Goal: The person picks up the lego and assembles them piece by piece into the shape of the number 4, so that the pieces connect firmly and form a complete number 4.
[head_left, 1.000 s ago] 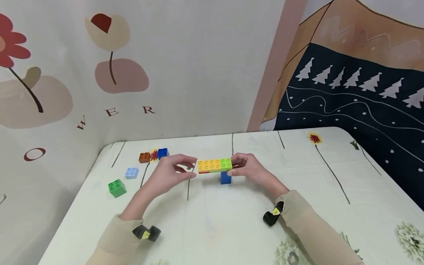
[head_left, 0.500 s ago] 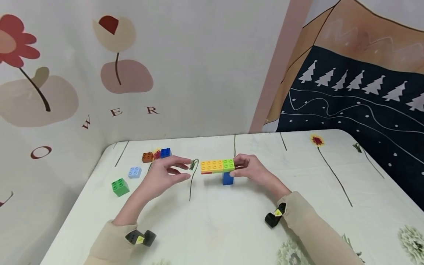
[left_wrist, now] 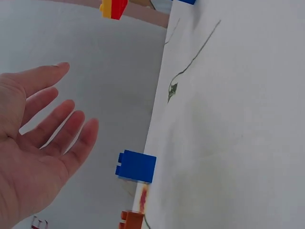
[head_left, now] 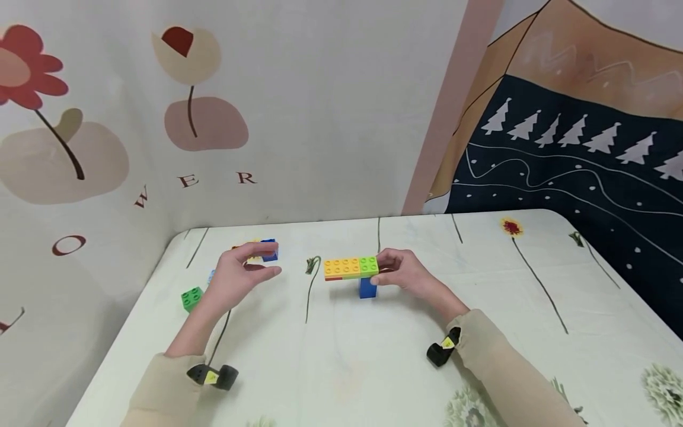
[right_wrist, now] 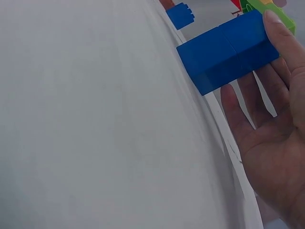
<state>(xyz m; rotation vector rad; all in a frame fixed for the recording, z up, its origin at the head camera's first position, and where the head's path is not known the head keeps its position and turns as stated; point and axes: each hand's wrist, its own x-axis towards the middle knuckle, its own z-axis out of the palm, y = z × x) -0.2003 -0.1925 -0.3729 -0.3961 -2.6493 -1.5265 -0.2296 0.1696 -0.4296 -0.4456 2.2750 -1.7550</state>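
My right hand (head_left: 402, 273) pinches the right end of a built piece of toy building bricks. On its top a yellow brick (head_left: 341, 267) sits beside a lime green brick (head_left: 368, 265), with some red showing beneath the yellow. Under the lime end stands a column of blue bricks (right_wrist: 228, 50), the thumb at its upper end in the right wrist view. My left hand (head_left: 235, 276) is held over the left side of the table with thumb and fingers apart, holding nothing. Near its fingertips is a single dark blue brick (head_left: 270, 257); it shows whole in the left wrist view.
A green brick (head_left: 191, 298) lies at the left, partly behind the left wrist. The left hand mostly covers a light blue brick (head_left: 211, 276) and a brown brick, which the left wrist view shows (left_wrist: 132, 220). A patterned cloth wall (head_left: 320, 118) rises behind the table.
My left hand has drawn away from the yellow end of the built piece and moved left, towards the loose bricks. The right hand keeps its hold on the piece. The view has shifted slightly.
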